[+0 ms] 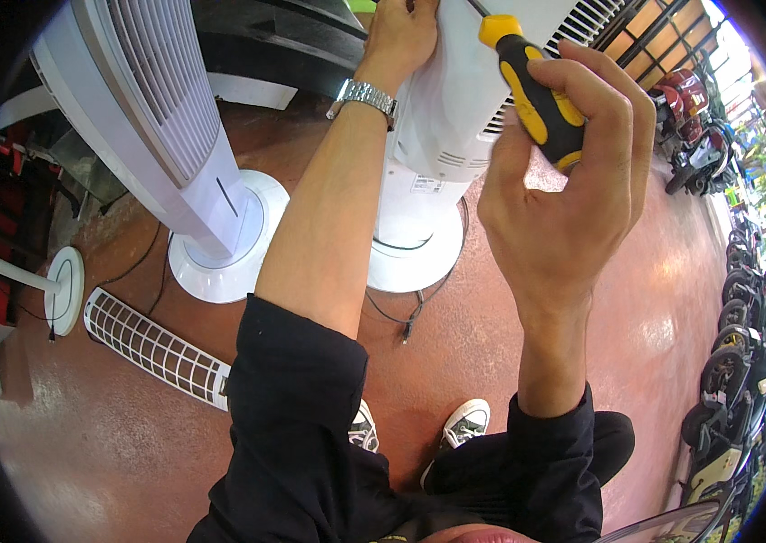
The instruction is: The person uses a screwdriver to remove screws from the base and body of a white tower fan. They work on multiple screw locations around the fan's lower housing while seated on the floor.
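Observation:
A yellow-and-black screwdriver (pixel 532 95) is gripped in my right hand (pixel 573 172), its handle between thumb and fingers. The metal shaft points up and left toward a white tower fan (pixel 455 127) with a vented side. Where the tip ends is cut off by the top edge. My left hand (pixel 401 41), with a metal-band watch (pixel 367 100) at the wrist, rests against the upper left side of that tower fan; its fingertips are mostly out of the picture. The fan stands on a round white base (pixel 419 267), with a power cord and plug (pixel 408 326) lying beside it.
Left of my left arm stands a second white tower unit (pixel 175 118) on a round base. A white grille panel (pixel 157 348) lies on the reddish floor near a round-based stand (pixel 64 281). Motorcycles (pixel 727 362) line the right side. My shoes (pixel 466 423) are below.

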Demonstrator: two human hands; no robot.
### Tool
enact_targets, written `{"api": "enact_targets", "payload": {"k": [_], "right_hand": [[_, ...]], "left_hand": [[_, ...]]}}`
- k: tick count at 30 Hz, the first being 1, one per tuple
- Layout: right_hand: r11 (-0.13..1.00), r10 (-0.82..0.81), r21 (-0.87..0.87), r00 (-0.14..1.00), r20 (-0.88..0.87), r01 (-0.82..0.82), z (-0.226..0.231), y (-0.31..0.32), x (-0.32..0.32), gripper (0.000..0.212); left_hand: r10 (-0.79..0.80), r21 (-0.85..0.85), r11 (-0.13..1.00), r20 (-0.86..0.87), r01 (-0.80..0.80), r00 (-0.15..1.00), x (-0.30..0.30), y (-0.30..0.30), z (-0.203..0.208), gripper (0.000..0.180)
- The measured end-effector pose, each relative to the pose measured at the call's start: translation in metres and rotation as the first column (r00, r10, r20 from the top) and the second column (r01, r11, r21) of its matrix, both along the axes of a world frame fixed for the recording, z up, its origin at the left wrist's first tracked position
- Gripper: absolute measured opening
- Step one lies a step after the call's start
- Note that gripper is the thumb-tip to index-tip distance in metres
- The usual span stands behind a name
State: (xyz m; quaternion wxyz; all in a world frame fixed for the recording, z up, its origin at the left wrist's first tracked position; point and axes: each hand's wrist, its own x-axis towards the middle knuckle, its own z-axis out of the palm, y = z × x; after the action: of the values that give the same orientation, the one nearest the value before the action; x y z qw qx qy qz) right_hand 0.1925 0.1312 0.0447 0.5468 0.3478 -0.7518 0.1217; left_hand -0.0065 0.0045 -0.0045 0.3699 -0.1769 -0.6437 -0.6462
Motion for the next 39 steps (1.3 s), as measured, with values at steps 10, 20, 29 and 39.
{"api": "enact_targets", "payload": {"k": [10,20,29,39], "right_hand": [[0.974,0.091,-0.212,0.996,0.016,-0.085,-0.016,-0.003,0.016,0.039],[0.997,-0.033,-0.068,0.999,0.006,0.034,-0.005,0.008,0.038,0.044],[0.995,-0.013,-0.102,1.000,0.004,0.014,-0.008,0.012,0.038,0.043],[0.960,-0.057,-0.276,0.998,-0.038,0.044,-0.007,-0.011,0.011,0.036]], "left_hand": [[0.011,-0.016,1.000,0.021,-0.011,1.000,0.002,-0.002,0.001,0.049],[0.021,-0.023,1.000,0.020,-0.020,1.000,0.000,-0.004,0.001,0.048],[0.002,-0.022,1.000,0.001,-0.002,1.000,0.000,-0.002,0.001,0.048],[-0.029,0.007,1.000,0.019,0.029,0.999,0.001,-0.003,0.003,0.047]]}}
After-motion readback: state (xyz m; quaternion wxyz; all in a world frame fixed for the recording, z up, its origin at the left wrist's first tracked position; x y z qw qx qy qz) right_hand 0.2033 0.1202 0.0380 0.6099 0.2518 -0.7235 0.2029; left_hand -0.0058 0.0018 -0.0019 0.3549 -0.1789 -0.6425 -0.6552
